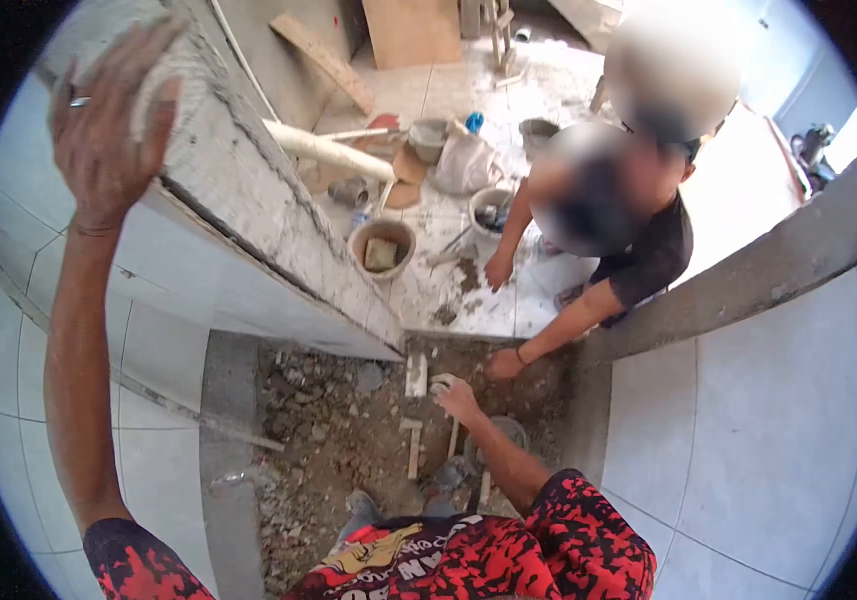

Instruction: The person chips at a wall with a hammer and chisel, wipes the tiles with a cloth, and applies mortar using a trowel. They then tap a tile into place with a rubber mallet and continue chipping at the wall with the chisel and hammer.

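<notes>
My left hand (114,130), with a ring on one finger, lies on the rough cement top of a half-height wall (239,165), its fingers and thumb apart. Lower down, my right hand (457,398) reaches forward over the dug-up floor, fingers curled in. Something pale shows at its fingertips, too small to make out. Just left of those fingers is a small whitish block (416,375) by the wall's end. A co-worker's hand (504,364) is close by on the right, low over the dirt.
A co-worker in a dark shirt (661,250) crouches beyond the threshold. Buckets (383,250), a pale pipe (329,150) and boards (414,35) stand behind. Rubble (314,440) and a wooden-handled tool (413,447) lie near my feet. Tiled walls (739,410) flank me.
</notes>
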A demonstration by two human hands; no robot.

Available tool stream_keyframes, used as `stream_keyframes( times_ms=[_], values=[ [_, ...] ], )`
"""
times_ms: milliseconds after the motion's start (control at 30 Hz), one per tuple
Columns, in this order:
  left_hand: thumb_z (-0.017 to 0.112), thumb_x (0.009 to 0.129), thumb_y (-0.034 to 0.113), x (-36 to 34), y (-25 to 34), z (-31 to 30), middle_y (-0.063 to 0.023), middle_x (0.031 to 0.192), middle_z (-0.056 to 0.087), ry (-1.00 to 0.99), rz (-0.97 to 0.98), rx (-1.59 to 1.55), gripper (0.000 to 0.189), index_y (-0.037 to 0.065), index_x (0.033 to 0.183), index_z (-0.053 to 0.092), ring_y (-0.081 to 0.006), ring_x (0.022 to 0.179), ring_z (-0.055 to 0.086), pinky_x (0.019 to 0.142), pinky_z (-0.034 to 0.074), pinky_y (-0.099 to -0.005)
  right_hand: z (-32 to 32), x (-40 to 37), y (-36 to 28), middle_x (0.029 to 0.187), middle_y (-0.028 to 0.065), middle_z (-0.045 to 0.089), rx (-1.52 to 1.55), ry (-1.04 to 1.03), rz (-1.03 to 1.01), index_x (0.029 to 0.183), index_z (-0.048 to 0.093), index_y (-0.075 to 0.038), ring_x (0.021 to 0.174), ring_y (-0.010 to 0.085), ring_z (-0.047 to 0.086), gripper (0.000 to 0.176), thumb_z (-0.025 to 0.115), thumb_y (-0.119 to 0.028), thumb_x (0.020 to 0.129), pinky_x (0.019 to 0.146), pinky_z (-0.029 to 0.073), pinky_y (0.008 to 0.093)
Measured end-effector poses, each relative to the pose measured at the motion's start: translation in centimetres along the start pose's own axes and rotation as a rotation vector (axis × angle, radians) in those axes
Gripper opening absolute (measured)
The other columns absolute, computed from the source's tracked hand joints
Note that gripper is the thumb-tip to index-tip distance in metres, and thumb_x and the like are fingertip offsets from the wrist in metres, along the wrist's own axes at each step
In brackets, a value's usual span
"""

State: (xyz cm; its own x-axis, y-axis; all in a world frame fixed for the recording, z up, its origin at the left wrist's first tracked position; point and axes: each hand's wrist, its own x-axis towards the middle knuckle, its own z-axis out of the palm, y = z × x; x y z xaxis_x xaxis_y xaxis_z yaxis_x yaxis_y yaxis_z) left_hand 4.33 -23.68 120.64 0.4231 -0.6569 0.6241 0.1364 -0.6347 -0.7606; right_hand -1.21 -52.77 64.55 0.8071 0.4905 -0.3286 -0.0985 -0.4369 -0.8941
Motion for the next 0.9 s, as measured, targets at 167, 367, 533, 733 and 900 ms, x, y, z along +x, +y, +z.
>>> stream_keyframes(
  times_ms=[167,367,533,733,900],
  values=[
    [0.054,0.081,0.026,0.6,0.7,-1.1,0.0037,0.108,0.058,0.03,-0.097,-0.109,0.031,0.017,0.111,0.054,-0.0105,0.104,0.051,0.1,0.023,-0.0327,-1.0,1.3,-10.9,0.08,0.0133,0.058,0.24,0.119,-0.112,0.097,0.057,-0.001,0.071,0.0202,0.058,0.026,0.051,-0.021,0.083,0.062,0.045,0.0325],
    [0.057,0.076,0.02,0.5,0.8,-1.3,0.0026,0.101,0.059,0.091,-0.191,-0.299,0.029,0.017,0.105,0.057,-0.0127,0.097,0.054,0.099,0.025,-0.0339,-0.3,-1.7,-19.3,0.072,0.011,0.058,0.129,0.127,-0.369,0.103,0.054,0.0,0.068,0.0177,0.057,0.03,0.05,-0.023,0.084,0.063,0.044,0.0307],
    [0.058,0.073,0.017,-0.5,0.8,-0.4,0.0016,0.094,0.059,0.173,-0.213,-0.411,0.028,0.016,0.1,0.057,-0.0132,0.088,0.055,0.097,0.03,-0.0338,0.1,-7.7,-27.8,0.081,0.0136,0.059,0.199,0.2,-0.331,0.105,0.053,0.0,0.075,0.0201,0.058,0.035,0.052,-0.026,0.082,0.068,0.043,0.0326],
    [0.059,0.072,0.017,-1.3,-0.2,0.1,0.0006,0.095,0.057,0.552,-0.15,-0.672,0.029,0.014,0.1,0.055,-0.0139,0.084,0.055,0.091,0.035,-0.0311,-8.8,-9.2,-50.0,0.074,0.0094,0.058,-0.036,0.629,-0.795,0.117,0.041,-0.001,0.057,0.0124,0.053,0.037,0.045,-0.012,0.082,0.05,0.043,0.0267],
    [0.057,0.075,0.01,-3.4,-0.4,-0.6,-0.004,0.101,0.058,0.569,-0.208,-0.92,0.028,0.011,0.103,0.054,-0.0196,0.092,0.054,0.087,0.039,-0.033,-14.9,-2.6,-59.0,0.072,0.0092,0.058,0.315,0.443,-0.708,0.092,0.059,0.001,0.059,0.0174,0.054,0.02,0.046,-0.007,0.08,0.051,0.046,0.0281]
  ],
)
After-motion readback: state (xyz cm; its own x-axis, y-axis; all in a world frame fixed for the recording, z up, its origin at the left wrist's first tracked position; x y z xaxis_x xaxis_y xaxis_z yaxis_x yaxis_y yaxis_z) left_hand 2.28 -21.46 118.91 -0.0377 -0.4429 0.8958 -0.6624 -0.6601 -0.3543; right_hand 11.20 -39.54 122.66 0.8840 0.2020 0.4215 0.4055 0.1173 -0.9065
